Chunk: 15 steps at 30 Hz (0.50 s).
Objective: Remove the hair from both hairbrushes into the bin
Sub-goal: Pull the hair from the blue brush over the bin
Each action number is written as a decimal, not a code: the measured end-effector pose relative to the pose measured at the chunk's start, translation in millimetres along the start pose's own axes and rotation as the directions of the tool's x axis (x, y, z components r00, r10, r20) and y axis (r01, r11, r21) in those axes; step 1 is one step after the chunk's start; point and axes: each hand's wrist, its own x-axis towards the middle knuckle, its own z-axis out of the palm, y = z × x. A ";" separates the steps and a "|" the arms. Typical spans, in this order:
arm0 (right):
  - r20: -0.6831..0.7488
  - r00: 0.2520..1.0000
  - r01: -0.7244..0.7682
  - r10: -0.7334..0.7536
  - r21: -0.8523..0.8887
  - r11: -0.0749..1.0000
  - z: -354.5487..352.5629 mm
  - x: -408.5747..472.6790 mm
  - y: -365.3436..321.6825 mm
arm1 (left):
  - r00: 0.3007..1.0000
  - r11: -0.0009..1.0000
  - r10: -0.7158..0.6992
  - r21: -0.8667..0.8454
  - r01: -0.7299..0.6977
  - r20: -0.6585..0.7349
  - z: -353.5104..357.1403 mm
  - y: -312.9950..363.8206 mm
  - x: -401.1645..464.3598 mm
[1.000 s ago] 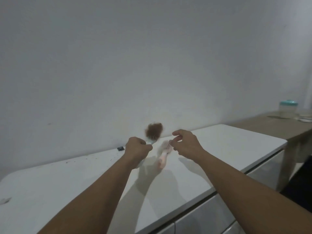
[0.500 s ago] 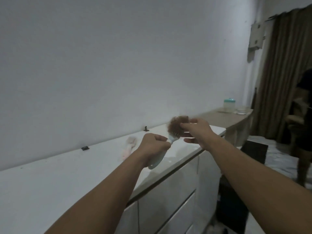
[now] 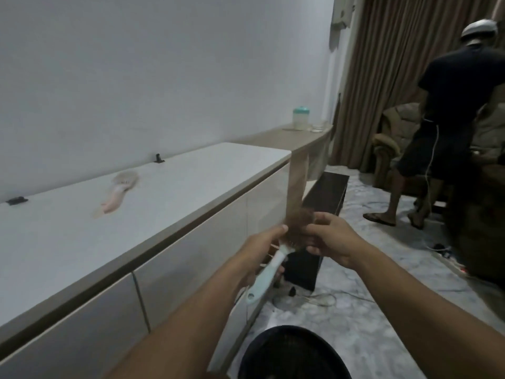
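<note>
My left hand (image 3: 262,250) grips a light blue hairbrush (image 3: 263,277) by its handle, head up, handle end pointing down. A clump of brown hair (image 3: 300,221) sits on the brush head, and the fingers of my right hand (image 3: 332,239) are closed on that clump. Both hands are above the floor, just off the cabinet's front. A pink hairbrush (image 3: 119,194) with hair in its bristles lies on the white cabinet top (image 3: 191,181). The round black bin (image 3: 292,354) stands on the floor below my hands, at the bottom edge.
A long white cabinet (image 3: 175,266) runs along my left. A black box (image 3: 322,203) stands on the floor at its end, with cables near it. Another person (image 3: 448,110) stands at the right by brown armchairs and curtains. A teal-lidded jar (image 3: 300,119) sits on the wooden shelf.
My view has turned right and down, bringing the bin into sight. Both hands carried the blue brush off the cabinet over the floor. My right hand now grips the hair clump.
</note>
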 end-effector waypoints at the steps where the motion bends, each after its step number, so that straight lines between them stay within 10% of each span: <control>1: 0.016 0.999 -0.028 0.028 -0.001 1.000 -4.3 0.6 14.3 | 0.999 0.999 -0.034 0.017 0.034 -0.007 5.8 -11.1 5.4; 15: 0.119 0.969 -0.206 0.219 -0.111 0.972 2.2 33.3 163.8 | 0.973 0.968 -0.121 0.193 0.159 -0.194 8.0 -145.6 53.0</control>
